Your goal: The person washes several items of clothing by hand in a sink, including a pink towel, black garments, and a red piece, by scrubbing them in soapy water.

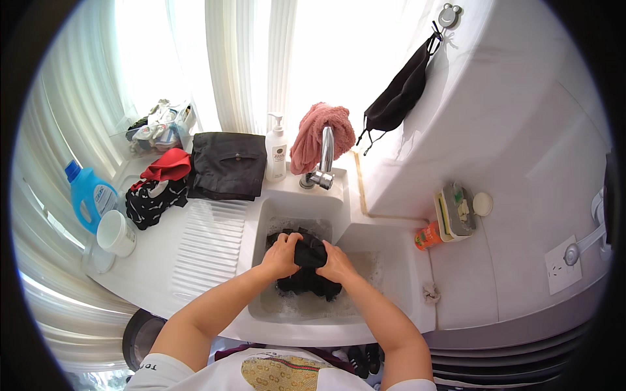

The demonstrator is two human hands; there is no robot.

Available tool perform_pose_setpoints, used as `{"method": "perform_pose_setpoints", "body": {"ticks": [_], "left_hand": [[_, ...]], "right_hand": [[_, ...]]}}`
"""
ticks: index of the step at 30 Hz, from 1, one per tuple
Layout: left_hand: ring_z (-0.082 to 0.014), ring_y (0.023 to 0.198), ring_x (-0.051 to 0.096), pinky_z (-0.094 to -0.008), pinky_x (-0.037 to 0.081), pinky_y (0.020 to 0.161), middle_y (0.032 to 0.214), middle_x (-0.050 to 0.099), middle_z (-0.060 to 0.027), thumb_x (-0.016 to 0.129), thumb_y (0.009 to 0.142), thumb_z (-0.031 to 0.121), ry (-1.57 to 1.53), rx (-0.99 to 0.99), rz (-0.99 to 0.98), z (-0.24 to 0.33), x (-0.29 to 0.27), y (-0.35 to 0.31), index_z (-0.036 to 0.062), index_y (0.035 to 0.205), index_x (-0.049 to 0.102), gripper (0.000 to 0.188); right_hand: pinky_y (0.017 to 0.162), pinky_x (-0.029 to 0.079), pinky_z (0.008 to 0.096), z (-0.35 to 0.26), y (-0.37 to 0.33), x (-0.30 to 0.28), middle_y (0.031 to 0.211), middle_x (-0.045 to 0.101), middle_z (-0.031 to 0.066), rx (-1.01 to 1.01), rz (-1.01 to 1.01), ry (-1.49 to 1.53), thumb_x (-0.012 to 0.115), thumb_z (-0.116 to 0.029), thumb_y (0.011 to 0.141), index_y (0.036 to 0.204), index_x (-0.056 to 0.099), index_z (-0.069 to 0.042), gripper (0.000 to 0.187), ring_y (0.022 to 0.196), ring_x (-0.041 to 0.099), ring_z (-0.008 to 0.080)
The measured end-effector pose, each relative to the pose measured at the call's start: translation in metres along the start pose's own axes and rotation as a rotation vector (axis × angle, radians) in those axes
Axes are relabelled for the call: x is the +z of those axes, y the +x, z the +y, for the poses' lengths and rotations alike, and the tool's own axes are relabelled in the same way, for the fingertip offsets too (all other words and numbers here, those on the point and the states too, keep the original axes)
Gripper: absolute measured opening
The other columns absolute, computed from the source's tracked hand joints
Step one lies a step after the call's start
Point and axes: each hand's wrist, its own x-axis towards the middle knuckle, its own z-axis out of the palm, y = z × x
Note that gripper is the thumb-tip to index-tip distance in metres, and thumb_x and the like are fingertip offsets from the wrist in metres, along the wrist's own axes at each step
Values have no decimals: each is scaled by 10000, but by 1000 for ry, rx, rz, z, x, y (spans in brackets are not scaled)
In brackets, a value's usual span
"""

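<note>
Pale curtains (236, 65) are hanging behind a white sink (306, 332) and its ribbed surface (207, 244), while cloudy water is standing in the basin. The black cloth (309, 283) is lying partly in that water, its upper part bunching between the hands. The left hand (282, 257) and the right hand (335, 263) are both holding it, with fingers closing on the fabric from either side. Taking the cloth as the centre of the dial, a chrome faucet (328, 146) is standing at 12 o'clock with a pink towel (318, 124) draping over it; a knock there could be sending the towel into the basin, since nothing seems to be fastening it. A dark folded garment (227, 168) is resting between 10 and 11 o'clock, near the basin's edge, so brisk rubbing or lifting could be splashing it. At 11 o'clock a white pump bottle (276, 156) is standing close beside the garment, and tugging the garment could be tipping it. Sodden fabric is probably growing heavy and slick, so a loose pinch could be letting it slip.
</note>
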Motion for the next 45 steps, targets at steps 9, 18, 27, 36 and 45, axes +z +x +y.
{"method": "perform_pose_setpoints", "body": {"ticks": [9, 18, 27, 36, 45], "left_hand": [[-411, 1414, 175, -694, 271, 1022, 1562, 95, -172, 817, 683, 314, 447, -258, -481, -44, 91, -2, 301, 1500, 139, 1062], [-416, 1258, 382, -602, 331, 1022, 1299, 436, -175, 852, 621, 365, 311, -153, -307, -43, 79, 6, 253, 1450, 301, 1002], [-348, 1074, 546, -398, 466, 921, 1123, 545, -151, 843, 649, 277, -8, -84, -158, -26, 54, 0, 190, 1148, 675, 534], [-175, 842, 639, -290, 517, 785, 945, 666, -88, 601, 698, -86, -1186, 0, 147, 81, -108, -7, -44, 1049, 652, 357], [-195, 837, 664, -321, 550, 776, 965, 667, -121, 623, 778, -52, -1487, 165, 228, 147, -166, -32, -81, 1071, 596, 296]], "right_hand": [[1019, 266, 727, 22, 13, 76, 1587, 14, 98, 118, -350, -372, 859, -398, 634, 1503, 59, -388, 1181, 1424, 120, 418], [1075, 316, 554, 54, 16, 63, 1555, 175, 157, -41, -190, -143, 883, -432, 548, 1517, 166, -269, 1217, 1383, 232, 449], [938, 483, 394, 9, -17, 3, 1165, 626, 196, -97, -93, 29, 788, -227, 655, 1265, 580, -92, 659, 1102, 585, 344], [1147, 208, 430, 43, -24, -25, 1539, 167, 180, -39, -216, 962, 866, -312, 640, 1529, 58, -112, 1218, 1424, 155, 378], [975, 417, 392, 28, 83, 131, 1280, 557, 195, -168, 319, 848, 753, -358, 767, 1297, 510, -26, 671, 1183, 537, 329]]}}
